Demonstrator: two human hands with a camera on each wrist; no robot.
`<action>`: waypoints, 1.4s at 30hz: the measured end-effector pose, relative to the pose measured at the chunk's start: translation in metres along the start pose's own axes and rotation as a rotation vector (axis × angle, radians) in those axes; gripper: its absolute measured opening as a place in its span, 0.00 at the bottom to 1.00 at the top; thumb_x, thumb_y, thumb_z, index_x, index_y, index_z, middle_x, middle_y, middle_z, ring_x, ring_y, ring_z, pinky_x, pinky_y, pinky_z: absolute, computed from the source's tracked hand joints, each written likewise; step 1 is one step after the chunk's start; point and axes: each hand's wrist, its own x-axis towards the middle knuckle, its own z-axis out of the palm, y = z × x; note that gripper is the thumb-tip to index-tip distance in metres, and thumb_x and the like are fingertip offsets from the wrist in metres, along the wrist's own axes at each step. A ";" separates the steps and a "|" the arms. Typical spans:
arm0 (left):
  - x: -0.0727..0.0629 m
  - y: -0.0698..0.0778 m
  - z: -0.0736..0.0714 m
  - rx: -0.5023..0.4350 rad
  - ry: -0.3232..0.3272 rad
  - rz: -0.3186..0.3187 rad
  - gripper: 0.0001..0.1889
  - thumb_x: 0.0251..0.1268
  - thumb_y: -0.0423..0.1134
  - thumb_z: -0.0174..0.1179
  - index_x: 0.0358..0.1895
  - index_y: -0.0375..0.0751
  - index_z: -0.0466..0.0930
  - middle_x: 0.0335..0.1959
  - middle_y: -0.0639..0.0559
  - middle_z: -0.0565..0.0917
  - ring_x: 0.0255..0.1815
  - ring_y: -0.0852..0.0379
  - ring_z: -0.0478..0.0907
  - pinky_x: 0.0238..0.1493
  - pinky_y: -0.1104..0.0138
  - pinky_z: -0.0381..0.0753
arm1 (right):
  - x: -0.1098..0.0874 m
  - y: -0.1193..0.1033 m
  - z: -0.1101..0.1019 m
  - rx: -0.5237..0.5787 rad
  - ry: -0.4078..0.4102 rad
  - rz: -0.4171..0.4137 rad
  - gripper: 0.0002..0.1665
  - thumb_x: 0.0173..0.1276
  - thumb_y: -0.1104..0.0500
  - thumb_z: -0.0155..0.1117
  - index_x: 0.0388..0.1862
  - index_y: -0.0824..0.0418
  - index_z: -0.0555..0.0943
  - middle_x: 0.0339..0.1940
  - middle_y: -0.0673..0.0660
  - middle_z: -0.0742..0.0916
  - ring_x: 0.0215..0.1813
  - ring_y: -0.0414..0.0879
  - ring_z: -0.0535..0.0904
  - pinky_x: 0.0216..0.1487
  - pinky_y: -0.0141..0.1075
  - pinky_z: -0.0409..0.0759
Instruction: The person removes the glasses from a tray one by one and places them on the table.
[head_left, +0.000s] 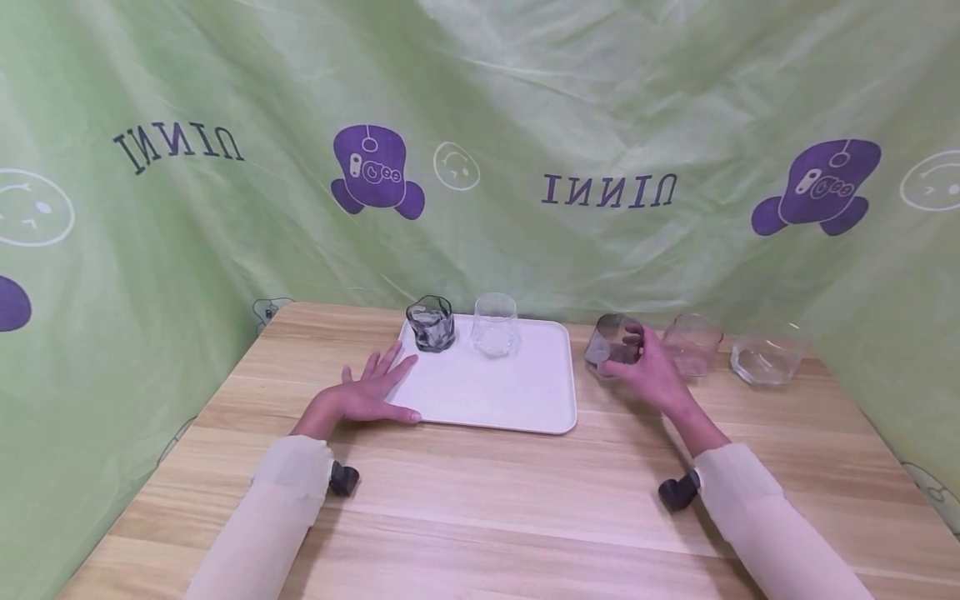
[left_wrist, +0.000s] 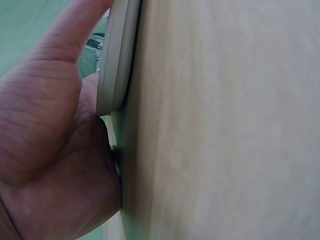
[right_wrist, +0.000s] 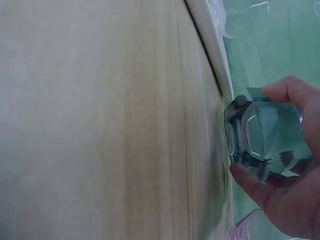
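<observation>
My right hand grips a smoky grey drinking glass, just right of the white tray. In the right wrist view, thumb and fingers reach around the sides of this glass, its thick faceted base close to the tabletop. Spread fingers of my left hand rest along the tray's left edge, with the thumb at its near left corner. On the tray's far side stand a dark, wavy glass and a clear glass. In the left wrist view, the palm lies beside the tray rim.
Right of my right hand stand a pinkish glass, partly behind the hand, and a wide clear glass. All this is on a wooden table. A green printed curtain hangs right behind the table's far edge.
</observation>
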 end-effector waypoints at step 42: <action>0.000 0.001 0.000 -0.001 -0.005 -0.006 0.63 0.58 0.74 0.64 0.86 0.48 0.37 0.83 0.43 0.22 0.80 0.31 0.19 0.63 0.24 0.18 | 0.003 0.004 -0.003 0.005 -0.077 -0.007 0.66 0.66 0.57 0.77 0.83 0.69 0.38 0.71 0.82 0.65 0.71 0.74 0.65 0.72 0.63 0.62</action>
